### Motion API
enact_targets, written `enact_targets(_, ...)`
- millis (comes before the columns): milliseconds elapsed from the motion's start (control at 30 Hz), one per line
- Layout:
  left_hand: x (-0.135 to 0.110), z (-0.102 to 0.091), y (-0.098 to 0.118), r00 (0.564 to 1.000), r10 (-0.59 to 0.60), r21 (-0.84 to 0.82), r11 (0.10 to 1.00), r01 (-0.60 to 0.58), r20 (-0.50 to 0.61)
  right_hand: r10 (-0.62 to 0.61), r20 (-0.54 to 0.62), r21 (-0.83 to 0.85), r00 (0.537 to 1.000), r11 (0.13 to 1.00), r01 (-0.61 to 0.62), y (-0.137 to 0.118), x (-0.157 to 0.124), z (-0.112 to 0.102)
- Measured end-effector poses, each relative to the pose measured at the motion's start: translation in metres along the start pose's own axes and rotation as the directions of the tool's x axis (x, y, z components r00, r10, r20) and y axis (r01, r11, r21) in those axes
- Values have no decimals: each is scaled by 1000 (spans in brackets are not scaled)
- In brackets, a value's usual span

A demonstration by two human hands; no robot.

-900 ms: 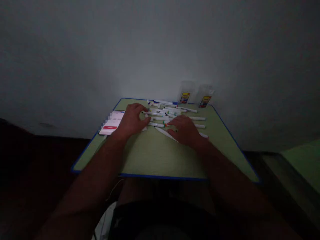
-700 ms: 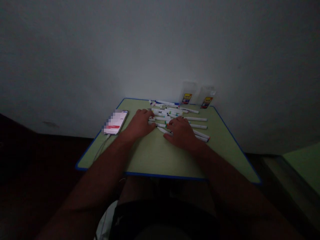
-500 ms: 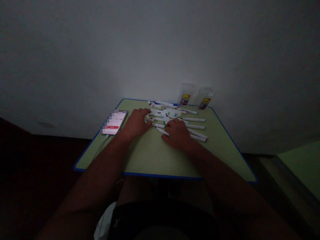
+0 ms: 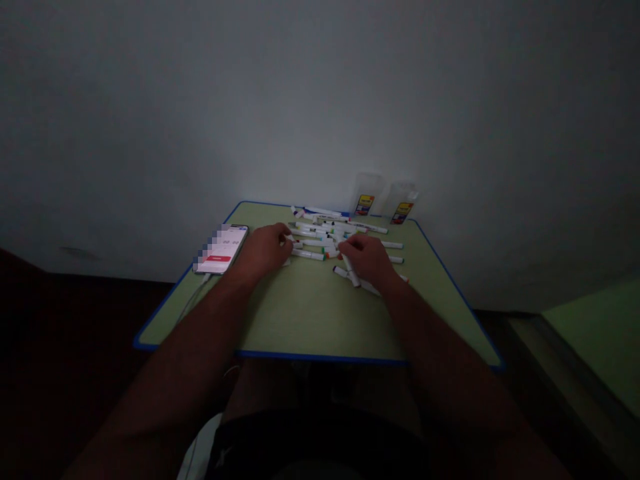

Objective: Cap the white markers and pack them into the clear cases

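White markers with coloured ends lie in a loose pile on the small table. My left hand is at the pile's left edge, fingers curled in a pinch around a white marker that is mostly hidden by the hand. Between the thumb and fingers of my right hand is another white marker, slanting down toward me. Beneath that hand, a marker with a dark purple end rests on the tabletop, partly covered.
Two clear plastic cases with yellow labels stand at the back by the wall. A phone with a white cable lies on the left. Blue edging borders the green tabletop.
My right hand has lifted a marker from the pile and turned it to point toward me. The left hand's fingers have drawn in to a pinch. The view has shifted slightly.
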State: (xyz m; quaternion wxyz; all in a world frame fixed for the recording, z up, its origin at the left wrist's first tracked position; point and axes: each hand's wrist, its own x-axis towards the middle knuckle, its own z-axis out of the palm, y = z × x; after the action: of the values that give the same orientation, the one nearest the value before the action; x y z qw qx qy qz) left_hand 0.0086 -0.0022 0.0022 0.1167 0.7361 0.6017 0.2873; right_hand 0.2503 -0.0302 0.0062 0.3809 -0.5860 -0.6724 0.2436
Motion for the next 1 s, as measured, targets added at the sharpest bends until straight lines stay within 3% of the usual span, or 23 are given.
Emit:
enact_targets(133,-1,-3,1,993,-26,98,995,15,112,158,103,367,982,912,-185,12,5,-8)
enact_targets(333,-1,-8,-5,965,-92,225,974,35,247,203,232,624,951,719,-305,15,6,-10)
enact_targets(500,0,-5,-11,935,-79,278,960,-21,345,122,292,676,948,676,-295,13,4,-10)
enact_targets(700,-2,3,-16,961,-32,244,969,-37,274,95,282,669,955,694,-267,13,3,-8)
enact_targets(867,0,9,-25,980,26,104,993,-48,199,69,285,649,956,720,-245,11,1,-8)
enact_targets(1000,1,6,-18,983,35,-125,992,-12,180,76,278,635,958,733,-243,11,1,-8)
